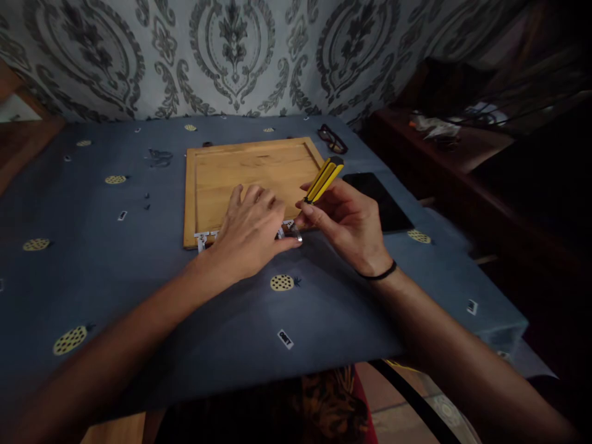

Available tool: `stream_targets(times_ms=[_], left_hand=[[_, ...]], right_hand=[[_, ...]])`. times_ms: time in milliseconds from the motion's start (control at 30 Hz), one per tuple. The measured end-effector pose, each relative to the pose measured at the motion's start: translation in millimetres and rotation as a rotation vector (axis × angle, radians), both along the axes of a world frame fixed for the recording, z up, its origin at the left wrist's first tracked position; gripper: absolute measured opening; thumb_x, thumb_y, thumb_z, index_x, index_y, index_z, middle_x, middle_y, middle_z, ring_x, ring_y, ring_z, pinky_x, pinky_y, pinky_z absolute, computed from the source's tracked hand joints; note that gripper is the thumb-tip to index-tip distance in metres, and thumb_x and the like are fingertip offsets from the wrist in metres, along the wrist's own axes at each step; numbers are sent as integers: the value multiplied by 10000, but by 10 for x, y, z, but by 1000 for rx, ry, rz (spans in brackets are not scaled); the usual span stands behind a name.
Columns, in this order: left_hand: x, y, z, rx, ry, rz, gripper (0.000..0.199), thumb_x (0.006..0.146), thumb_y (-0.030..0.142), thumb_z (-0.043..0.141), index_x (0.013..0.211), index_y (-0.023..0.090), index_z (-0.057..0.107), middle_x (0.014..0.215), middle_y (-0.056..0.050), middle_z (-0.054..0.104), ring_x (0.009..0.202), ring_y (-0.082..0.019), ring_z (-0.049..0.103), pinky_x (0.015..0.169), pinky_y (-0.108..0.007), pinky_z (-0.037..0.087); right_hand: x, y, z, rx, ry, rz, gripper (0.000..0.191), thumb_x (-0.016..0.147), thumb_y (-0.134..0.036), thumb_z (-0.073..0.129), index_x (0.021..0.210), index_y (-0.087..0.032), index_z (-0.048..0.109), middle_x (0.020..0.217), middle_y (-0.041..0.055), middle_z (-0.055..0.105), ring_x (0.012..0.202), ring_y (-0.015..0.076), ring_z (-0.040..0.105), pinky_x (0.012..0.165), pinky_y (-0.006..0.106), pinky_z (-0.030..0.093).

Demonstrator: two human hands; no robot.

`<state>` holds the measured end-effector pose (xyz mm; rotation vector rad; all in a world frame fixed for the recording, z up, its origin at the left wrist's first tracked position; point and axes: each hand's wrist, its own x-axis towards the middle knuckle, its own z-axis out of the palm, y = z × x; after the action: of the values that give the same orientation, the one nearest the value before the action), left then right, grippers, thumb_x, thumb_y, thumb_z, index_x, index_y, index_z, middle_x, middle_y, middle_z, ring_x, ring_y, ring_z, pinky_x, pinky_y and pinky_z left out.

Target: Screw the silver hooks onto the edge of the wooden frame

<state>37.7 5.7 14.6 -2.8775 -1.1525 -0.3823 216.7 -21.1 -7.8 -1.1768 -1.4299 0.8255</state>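
A framed wooden panel lies flat on the table, shaped like a cabinet door. Silver metal hinge fittings sit along its near edge, partly covered by my left hand. That hand's fingers bend over the panel, and its thumb presses at the right-hand metal hinge. In my right hand is a screwdriver with a yellow and black handle, tilted with its handle up. Its lower end points toward the right-hand hinge; the tip is hidden by my fingers.
A dark flat tablet-like object lies right of the panel, with eyeglasses behind it. Small metal pieces and two tiny bits lie to the left. A blue patterned cloth covers the table. Dark furniture stands at right.
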Motion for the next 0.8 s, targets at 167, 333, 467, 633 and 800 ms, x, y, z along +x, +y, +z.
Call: stream_targets(times_ms=[167, 333, 467, 633, 800], left_hand=[[67, -35, -84, 59, 12, -2, 466, 880, 538, 683, 1076, 116, 715, 1108, -152, 670, 1169, -345, 542, 1139, -611, 314], [93, -10, -164, 100, -1, 2, 413, 890, 532, 671, 1022, 148, 749, 1058, -142, 693, 1147, -338, 560, 1140, -652, 311], [93, 12, -177, 80, 18, 8, 418, 908, 546, 641, 1013, 158, 755, 1040, -129, 696, 1145, -324, 567, 1136, -647, 327], [108, 9, -173, 45, 17, 5, 442, 921, 541, 624, 1024, 131, 752, 1075, -145, 691, 1160, -331, 553, 1132, -627, 325], [125, 17, -181, 13, 6, 16, 394, 907, 513, 656, 1013, 145, 751, 1065, -138, 695, 1144, -329, 553, 1093, -579, 368]], right_hand=[[14, -6, -3, -9, 13, 9, 408, 752, -585, 794, 978, -282, 641, 861, 12, 658, 706, 179, 694, 703, 346, 614], [11, -10, 1, -14, 20, 5, 439, 734, -603, 799, 986, -277, 645, 870, 16, 654, 707, 181, 693, 713, 352, 619], [9, -8, -1, -4, 31, 20, 402, 759, -573, 794, 992, -278, 650, 865, 14, 645, 710, 184, 694, 708, 360, 614], [3, -5, 3, -9, 31, 8, 435, 732, -609, 798, 979, -282, 651, 841, 13, 655, 699, 190, 695, 712, 366, 617], [2, -9, 21, -15, 26, -5, 483, 717, -630, 799, 1001, -270, 648, 895, 26, 676, 685, 178, 690, 693, 349, 614]])
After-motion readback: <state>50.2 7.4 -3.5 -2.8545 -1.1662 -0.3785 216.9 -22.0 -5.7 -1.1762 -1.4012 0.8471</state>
